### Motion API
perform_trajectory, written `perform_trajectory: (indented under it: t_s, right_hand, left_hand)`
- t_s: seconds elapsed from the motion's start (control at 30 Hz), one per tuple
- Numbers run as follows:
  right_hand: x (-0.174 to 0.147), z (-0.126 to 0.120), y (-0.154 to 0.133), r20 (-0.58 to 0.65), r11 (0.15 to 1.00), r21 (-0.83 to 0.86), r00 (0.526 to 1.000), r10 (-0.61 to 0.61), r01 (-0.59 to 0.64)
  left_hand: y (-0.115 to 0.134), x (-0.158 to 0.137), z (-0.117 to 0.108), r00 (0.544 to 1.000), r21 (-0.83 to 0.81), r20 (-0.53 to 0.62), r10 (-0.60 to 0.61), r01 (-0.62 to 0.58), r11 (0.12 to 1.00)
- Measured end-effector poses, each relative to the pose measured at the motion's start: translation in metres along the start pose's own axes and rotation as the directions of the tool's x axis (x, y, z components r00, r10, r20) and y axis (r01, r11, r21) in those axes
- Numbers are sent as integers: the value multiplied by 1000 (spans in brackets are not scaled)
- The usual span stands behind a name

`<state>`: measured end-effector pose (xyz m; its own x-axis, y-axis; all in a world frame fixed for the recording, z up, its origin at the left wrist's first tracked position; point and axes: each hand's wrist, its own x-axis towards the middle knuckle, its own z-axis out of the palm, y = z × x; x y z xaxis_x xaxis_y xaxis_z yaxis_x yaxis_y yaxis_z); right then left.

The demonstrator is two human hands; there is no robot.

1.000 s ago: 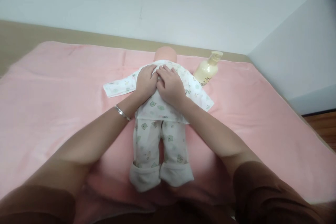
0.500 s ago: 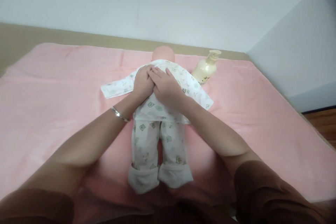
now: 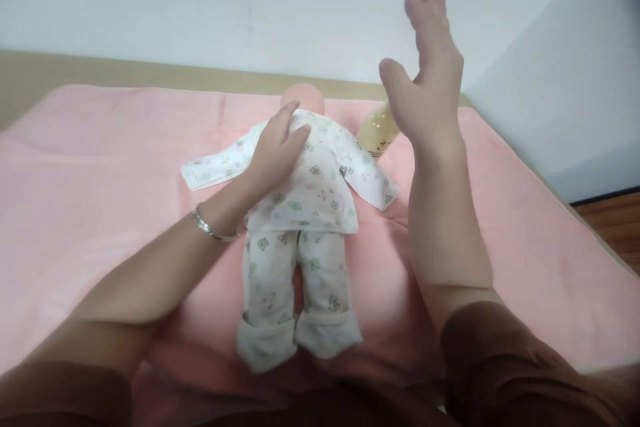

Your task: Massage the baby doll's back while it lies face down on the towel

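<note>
One baby doll (image 3: 300,213) lies lengthwise at the middle of the bench (image 3: 30,80), its bald head (image 3: 303,95) near the far edge and its legs towards the near one, a lie that probably lets both arms reach its trunk evenly. Whether it is face up or face down cannot be told. Both printed sleeves spread out towards the side edges, leaving the trunk uncovered. A pink blanket (image 3: 125,167) lies under it, stopping short of the bench's far edge; I take it as padding that also checks sliding.

The left hand (image 3: 273,150) rests on the upper trunk, fingers extended and thumb parted, gripping nothing; its light lie looks meant to steady the doll. The right hand (image 3: 433,87) is raised clear, thumb wide apart and fingers slightly bent, with nothing seen in its hold. Behind it, towards the far right corner, is a pale-yellow bottle (image 3: 377,130), top hidden, set just beside the doll's sleeve, likely to be within easy reach. The trouser cuffs (image 3: 327,337) are turned up, presumably because the legs run long.
</note>
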<state>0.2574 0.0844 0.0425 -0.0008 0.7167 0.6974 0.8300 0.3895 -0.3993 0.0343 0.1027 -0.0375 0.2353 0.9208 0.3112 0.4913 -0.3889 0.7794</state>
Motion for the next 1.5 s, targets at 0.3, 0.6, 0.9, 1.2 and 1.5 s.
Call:
perform_trajectory:
  t_s: [0.3,0.6,0.9,1.2,1.5]
  right_hand:
    - [7,35,50,93,990,-72,987,131,-124]
    - [13,48,66,100,983,-140,986,135,-121]
    - [13,54,66,103,978,-147,981,166,-150]
    - [19,57,64,82,950,-208,964,254,-233]
    - [15,46,41,90,900,-321,937,338,-294]
  left_hand:
    - [52,-29,-15,976,-164,205,70,-37,986]
    - [40,52,51,973,-237,190,130,-83,968]
    - [41,107,82,964,-303,190,188,-124,945]
    - [11,100,58,958,-317,242,158,-76,945]
    - [43,50,-82,900,-640,409,-154,403,655]
